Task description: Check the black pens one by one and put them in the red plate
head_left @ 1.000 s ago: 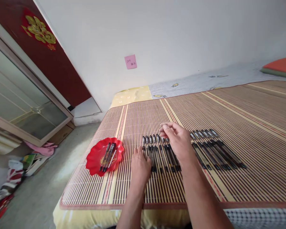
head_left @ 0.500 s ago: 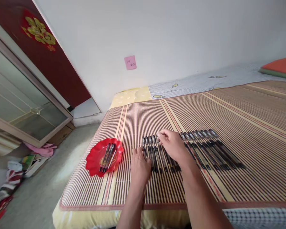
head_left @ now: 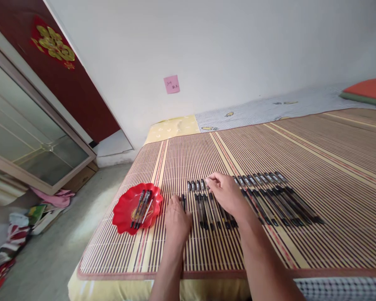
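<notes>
My left hand [head_left: 177, 219] is closed around a pen [head_left: 183, 202], whose dark end sticks up beside the fingers just left of the pen row. My right hand [head_left: 223, 190] is pinched at the row of caps, its fingertips on a pen cap [head_left: 207, 183] that they partly cover. Several caps [head_left: 196, 185] stand in line to the left of those fingertips, and more caps [head_left: 260, 179] run on to the right. Below them lies a row of uncapped black pens [head_left: 278, 205] side by side; my right hand and forearm hide some of them.
Left of my hands, a red scalloped plate [head_left: 120, 209] holds several pens [head_left: 141, 209] and a thin white stick [head_left: 147, 211]. All this lies on a striped mat [head_left: 332, 167] over a bed. A pink note [head_left: 171, 84] is on the wall. Folded orange cloth [head_left: 368, 89] lies far right.
My left hand has shifted a little left, and the pen in it has moved away from the row. My right hand has stayed almost in place at the caps.
</notes>
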{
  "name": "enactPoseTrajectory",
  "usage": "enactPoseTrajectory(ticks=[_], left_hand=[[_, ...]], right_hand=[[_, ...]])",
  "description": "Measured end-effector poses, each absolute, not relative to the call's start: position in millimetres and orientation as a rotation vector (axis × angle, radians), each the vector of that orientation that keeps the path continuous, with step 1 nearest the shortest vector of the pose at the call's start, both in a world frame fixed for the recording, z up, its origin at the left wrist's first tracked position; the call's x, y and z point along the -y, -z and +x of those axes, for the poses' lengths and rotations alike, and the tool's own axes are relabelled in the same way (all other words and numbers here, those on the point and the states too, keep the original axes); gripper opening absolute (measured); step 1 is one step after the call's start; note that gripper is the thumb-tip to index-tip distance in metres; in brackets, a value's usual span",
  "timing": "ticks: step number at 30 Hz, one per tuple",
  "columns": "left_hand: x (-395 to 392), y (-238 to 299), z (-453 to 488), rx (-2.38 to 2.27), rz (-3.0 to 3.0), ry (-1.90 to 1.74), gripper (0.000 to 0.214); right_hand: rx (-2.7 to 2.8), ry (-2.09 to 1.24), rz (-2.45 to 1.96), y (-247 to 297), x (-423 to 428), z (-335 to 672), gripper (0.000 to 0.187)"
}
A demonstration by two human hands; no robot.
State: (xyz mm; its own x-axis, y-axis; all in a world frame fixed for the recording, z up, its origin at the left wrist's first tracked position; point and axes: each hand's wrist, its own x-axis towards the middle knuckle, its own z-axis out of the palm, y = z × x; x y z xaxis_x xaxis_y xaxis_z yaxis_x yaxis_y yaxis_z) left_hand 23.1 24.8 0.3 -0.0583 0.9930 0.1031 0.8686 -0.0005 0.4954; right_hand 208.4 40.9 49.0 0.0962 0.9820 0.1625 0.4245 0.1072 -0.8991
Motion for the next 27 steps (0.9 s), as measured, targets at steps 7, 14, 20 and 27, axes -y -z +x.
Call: enactPoseTrajectory(ticks=[7, 14, 20, 27], left_hand=[[-29.8, -6.8, 7.2, -2.134, 1.854, -0.452, 0.020], [-32.3, -13.6, 2.8, -2.209, 1.819, -0.292, 0.015], [-31.0, -12.6, 7.1, -2.274, 1.811, -0.292, 0.020], [-31.0, -8.1, 12.7, -2.301, 1.787, -0.355, 0.021]], right_hand=[[1.474, -0.803, -1.447, -49.7, -39.9, 203.7, 0.025], [1.494, -0.826, -1.499, -56.8, -35.0, 202.7, 0.025], [1.500, -0.826, -1.506, -61.2, -33.3, 201.2, 0.024], [1.515, -0.815, -1.495, -56.7, -34.9, 201.4, 0.024]])
